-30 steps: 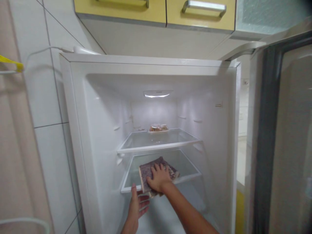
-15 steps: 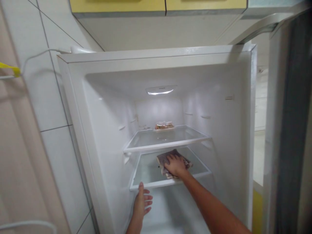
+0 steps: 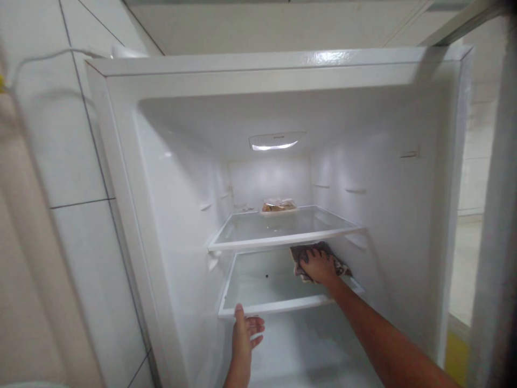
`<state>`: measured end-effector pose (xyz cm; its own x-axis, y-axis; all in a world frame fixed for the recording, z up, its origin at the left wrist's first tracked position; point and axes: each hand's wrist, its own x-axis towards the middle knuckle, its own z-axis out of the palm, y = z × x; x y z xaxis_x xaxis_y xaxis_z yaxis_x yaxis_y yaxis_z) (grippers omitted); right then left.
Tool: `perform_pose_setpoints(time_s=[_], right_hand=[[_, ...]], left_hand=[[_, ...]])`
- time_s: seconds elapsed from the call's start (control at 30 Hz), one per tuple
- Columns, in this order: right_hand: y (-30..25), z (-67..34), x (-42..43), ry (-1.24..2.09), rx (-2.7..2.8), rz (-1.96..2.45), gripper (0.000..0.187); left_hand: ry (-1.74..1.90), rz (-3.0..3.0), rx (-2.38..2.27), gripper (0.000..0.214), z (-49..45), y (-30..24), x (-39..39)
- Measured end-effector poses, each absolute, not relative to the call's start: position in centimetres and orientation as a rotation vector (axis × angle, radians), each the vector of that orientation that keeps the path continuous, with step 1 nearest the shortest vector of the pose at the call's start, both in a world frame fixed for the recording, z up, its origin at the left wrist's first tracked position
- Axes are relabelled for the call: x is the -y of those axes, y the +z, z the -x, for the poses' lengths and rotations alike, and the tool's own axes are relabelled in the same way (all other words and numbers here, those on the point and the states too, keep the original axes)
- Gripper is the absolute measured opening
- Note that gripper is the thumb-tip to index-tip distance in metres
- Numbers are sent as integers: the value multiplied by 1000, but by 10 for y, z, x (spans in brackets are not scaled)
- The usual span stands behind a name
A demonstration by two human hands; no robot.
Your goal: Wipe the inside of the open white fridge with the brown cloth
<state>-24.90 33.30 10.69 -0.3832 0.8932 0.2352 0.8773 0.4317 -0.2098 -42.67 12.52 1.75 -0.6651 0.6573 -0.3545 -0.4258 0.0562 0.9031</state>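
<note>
Inside an open fridge, my right hand (image 3: 319,267) presses down on a brown patterned cloth (image 3: 299,254), its fingers curved over it. The cloth lies bunched on the right part of the lower glass shelf (image 3: 246,277), near its right edge. My left hand (image 3: 244,337) is at that shelf's front left edge, thumb up and fingers apart, holding nothing; whether the thumb touches the rim I cannot tell. A small dark speck (image 3: 267,276) shows on the glass, left of the cloth.
Above is another glass shelf (image 3: 278,231) with a wrapped food tray (image 3: 278,206) at its back. A lamp (image 3: 277,143) glows in the ceiling. White fridge walls flank both arms, and the open door (image 3: 498,215) stands at the right.
My right hand has slid the cloth rightward across the lower shelf, uncovering the dark speck. My left hand stays by the front edge. The view has moved closer.
</note>
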Motion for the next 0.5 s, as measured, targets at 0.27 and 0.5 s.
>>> perform_pose_setpoints(time_s=[0.27, 0.5], right_hand=[[117, 337, -318, 255, 2529, 1366, 70], [129, 436, -252, 387, 2689, 1009, 72]], left_hand=[[2061, -539, -1659, 82, 425, -3, -138], [2006, -592, -1703, 82, 434, -2, -142]])
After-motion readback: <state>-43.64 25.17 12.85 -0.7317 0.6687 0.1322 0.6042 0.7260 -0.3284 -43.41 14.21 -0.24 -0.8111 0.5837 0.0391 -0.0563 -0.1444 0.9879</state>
